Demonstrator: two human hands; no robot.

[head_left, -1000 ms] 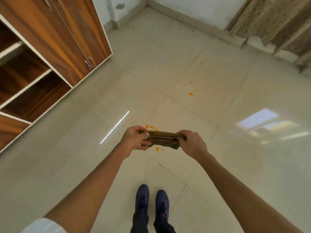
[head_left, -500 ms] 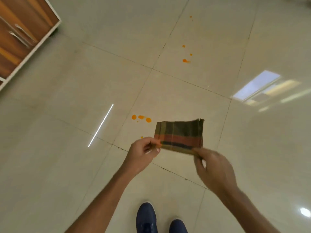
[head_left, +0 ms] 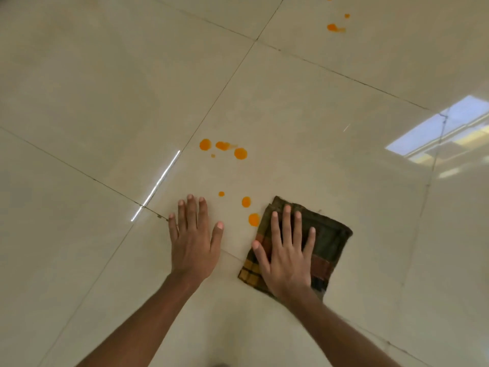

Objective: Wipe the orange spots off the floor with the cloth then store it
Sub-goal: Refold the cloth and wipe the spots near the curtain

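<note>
A folded dark checked cloth (head_left: pixel 328 234) lies flat on the pale tiled floor (head_left: pixel 105 102). My right hand (head_left: pixel 287 255) presses on it with straight, spread fingers. My left hand (head_left: pixel 194 239) rests flat on the bare tile to the left of the cloth. Orange spots lie between and ahead of the hands: one spot (head_left: pixel 254 219) touches the cloth's left edge, another (head_left: pixel 246 201) sits just above it, and a row of three (head_left: pixel 240 153) lies farther ahead. More orange spots (head_left: pixel 332 27) show at the top of the view.
Dark grout lines cross the glossy tiles. A bright window reflection (head_left: pixel 436 131) shines on the floor at the right, and a thin light streak (head_left: pixel 158 184) lies left of my left hand.
Both hands held the cloth up in the air before; now it lies on the floor under my right palm, my left hand has let go, and the view has dropped close to the floor.
</note>
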